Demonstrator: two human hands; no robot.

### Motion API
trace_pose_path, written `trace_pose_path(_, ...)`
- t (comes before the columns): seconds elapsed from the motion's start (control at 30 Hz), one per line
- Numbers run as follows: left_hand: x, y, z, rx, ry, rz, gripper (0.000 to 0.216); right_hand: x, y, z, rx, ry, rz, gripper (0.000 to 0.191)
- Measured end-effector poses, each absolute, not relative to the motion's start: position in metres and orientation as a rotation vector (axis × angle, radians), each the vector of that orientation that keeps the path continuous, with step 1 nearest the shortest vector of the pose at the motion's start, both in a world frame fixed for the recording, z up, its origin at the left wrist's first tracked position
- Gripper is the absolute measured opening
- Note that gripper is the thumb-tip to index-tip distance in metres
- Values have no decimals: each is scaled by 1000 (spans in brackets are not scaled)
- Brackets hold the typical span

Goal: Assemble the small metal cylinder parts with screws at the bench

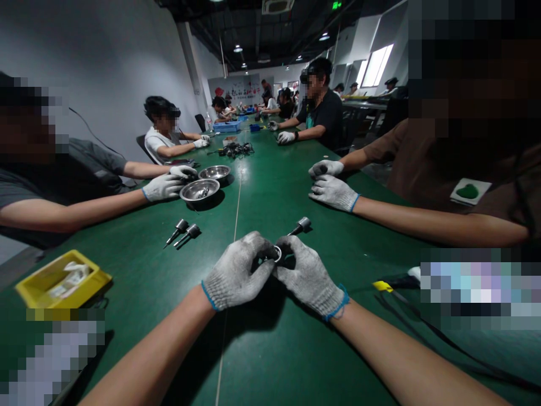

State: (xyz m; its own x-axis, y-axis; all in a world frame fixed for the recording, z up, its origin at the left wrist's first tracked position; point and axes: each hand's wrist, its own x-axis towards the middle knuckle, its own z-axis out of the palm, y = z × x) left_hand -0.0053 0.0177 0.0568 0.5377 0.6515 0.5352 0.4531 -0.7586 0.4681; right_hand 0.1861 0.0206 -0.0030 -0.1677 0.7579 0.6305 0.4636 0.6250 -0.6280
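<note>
My left hand (242,269) and my right hand (309,277), both in grey-white knit gloves with blue cuffs, meet above the green table. Between their fingertips is a small metal ring-shaped part (278,254), its round end facing up. Fingers of both hands are closed about it, and most of the part is hidden by the gloves. Just beyond my right hand lies a metal piece with a knurled-looking cylindrical head and thin shaft (302,225). Two similar shafted pieces, one (181,226) and another (193,231), rest to the left of my left hand.
Two steel bowls, a near one (199,192) holding small parts and a far one (214,173), stand at the left. A yellow bin (63,282) sits at the near left. Black cables (422,316) run at right. Co-workers' gloved hands (333,192) rest on both sides.
</note>
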Motion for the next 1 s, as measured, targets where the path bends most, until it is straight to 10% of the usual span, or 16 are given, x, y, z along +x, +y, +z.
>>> trace_pose_path(1.0,-7,16,60,2702,862,989,10,188,21,-5,-953,-1870,318,29)
